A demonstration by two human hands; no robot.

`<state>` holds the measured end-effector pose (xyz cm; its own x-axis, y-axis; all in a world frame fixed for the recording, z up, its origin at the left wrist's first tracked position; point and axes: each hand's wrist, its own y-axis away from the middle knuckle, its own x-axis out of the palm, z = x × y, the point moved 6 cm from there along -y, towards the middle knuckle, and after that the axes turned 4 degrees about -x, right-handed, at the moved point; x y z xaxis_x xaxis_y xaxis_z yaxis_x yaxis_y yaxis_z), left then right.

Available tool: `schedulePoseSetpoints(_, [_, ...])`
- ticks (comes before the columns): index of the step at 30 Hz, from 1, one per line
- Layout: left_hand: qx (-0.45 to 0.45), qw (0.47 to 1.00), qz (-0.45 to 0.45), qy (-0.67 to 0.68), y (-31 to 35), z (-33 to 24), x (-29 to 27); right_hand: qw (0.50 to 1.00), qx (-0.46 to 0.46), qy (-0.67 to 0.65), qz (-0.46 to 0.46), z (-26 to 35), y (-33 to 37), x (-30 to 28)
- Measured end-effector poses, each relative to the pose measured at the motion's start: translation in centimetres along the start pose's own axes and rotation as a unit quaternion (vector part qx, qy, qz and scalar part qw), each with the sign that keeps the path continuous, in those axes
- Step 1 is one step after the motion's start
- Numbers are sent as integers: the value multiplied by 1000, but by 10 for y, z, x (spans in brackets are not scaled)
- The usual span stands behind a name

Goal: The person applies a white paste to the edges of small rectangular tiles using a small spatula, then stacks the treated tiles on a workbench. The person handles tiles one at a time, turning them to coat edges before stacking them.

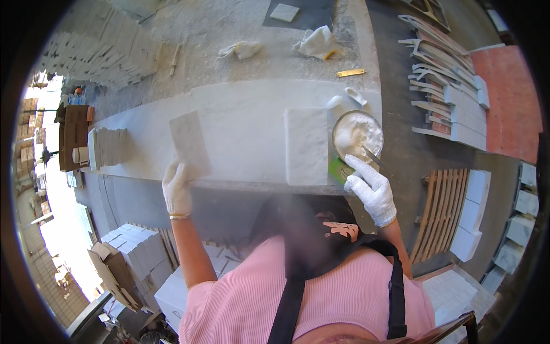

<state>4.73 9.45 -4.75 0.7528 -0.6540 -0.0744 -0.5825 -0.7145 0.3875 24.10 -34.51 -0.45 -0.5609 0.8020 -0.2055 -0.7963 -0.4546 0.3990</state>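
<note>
My left hand (176,192), in a white knit glove, grips the near left corner of a thin grey tile (191,140). The tile lies slanted over the pale slab worktop; whether it touches the slab I cannot tell. At the right, my gloved right hand (371,192) reaches beside a round bowl of white paste (358,135), index finger and thumb apart. A dark-handled tool (373,156) leans out of the paste, just beyond those fingers. Left of the bowl lies a larger white tile (307,146). A green item (339,169) shows partly under the bowl.
Upright tiles (109,147) stand at the worktop's left end. Farther back are two crumpled gloves (240,50) (316,43), a yellow strip (351,73) and a tile stack (103,43). White pieces (355,96) lie behind the bowl. A wooden pallet (438,215) stands right.
</note>
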Motion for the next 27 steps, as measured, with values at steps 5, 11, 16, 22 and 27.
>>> schedulePoseSetpoints(5, [-36, 990, -75, -117, -56, 40, -105, 1000, -18, 18, -7, -4, -7, -7])
schedulePoseSetpoints(11, [-52, 940, -96, -324, -91, 78, -139, 997, -51, 57, -7, 5, -20, -3])
schedulePoseSetpoints(16, [85, 798, -183, -569, -75, 29, -91, 996, -65, 57, -10, 9, -25, -3])
schedulePoseSetpoints(22, [289, 893, 67, -338, 7, -46, 105, 987, -105, 120, -14, 6, -27, 2])
schedulePoseSetpoints(27, [516, 688, 220, -460, 35, -89, 258, 993, -83, 79, -18, 7, -22, 3])
